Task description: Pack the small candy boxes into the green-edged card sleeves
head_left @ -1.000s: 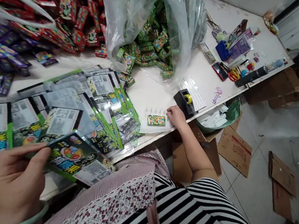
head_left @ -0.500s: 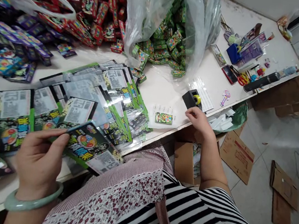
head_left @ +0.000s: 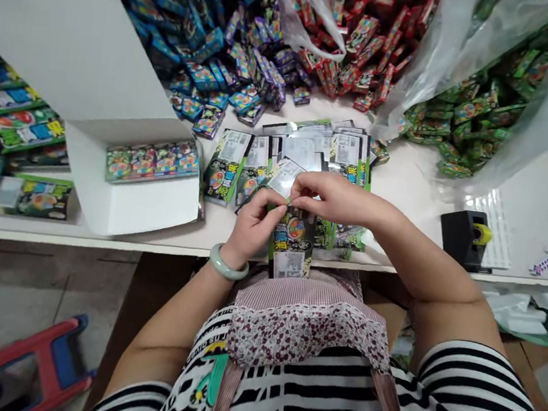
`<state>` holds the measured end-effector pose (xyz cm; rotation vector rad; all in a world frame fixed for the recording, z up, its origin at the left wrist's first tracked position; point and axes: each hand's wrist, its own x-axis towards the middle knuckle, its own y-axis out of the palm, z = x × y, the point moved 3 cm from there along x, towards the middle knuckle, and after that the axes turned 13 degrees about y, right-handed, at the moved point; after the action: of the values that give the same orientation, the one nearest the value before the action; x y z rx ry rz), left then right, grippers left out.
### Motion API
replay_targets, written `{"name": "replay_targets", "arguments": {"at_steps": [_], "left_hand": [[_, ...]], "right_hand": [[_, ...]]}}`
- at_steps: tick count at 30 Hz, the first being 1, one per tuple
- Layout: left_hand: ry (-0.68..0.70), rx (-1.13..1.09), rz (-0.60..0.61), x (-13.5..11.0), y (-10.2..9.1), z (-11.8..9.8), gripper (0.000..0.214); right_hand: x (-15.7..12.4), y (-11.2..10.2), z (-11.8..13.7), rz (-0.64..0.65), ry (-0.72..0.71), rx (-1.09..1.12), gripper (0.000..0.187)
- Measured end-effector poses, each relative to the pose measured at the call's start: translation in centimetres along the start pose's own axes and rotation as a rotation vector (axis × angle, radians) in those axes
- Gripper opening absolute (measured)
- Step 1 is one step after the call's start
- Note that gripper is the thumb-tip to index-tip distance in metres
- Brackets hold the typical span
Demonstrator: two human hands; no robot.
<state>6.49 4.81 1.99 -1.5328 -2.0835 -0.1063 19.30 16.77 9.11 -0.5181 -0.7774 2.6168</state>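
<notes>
At the centre of my head view, I have both hands meeting on one dark printed pouch, whose lower end reaches past the near edge of the desk, above the apron. My left hand comes in from 7 o'clock, thumb and forefinger clamped on the pouch's upper edge; my right hand reaches in from 4 o'clock, fingertips pinched on that same edge, just beside the left thumb. Taking the held pouch as my clock's hub, I see more pouches spread overlapping at 12. Blue packets heap at 11, purple ones between 11 and 12, red ones past 12. Green packets fill a clear bag between 1 and 2. A black tape dispenser stands at 3; at 9, an open white box holds a row of small boxes.
</notes>
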Motion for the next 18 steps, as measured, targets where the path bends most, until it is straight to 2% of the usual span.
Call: {"name": "replay_targets", "arguments": {"at_steps": [5,10,13,16,18], "left_hand": [[-0.019,-0.039,-0.015,-0.1,-0.3,0.6,0.025],[-0.006,-0.04,-0.049,0.0,0.3,1.0,0.029],[0.005,-0.015,-0.085,0.0,0.6,1.0,0.026],[0.025,0.02,-0.098,-0.1,0.7,0.9,0.019],[0.016,0.025,-0.115,-0.4,0.6,0.9,0.02]], "right_hand": [[1.4,0.2,-0.9,0.026,0.09,-0.07,0.006],[1.8,0.4,-0.9,0.037,0.054,-0.093,0.005],[1.8,0.5,-0.9,0.028,0.094,-0.097,0.006],[1.9,0.7,-1.3,-0.003,0.138,-0.023,0.006],[2.0,1.0,-2.1,-0.001,0.174,0.123,0.012]]}}
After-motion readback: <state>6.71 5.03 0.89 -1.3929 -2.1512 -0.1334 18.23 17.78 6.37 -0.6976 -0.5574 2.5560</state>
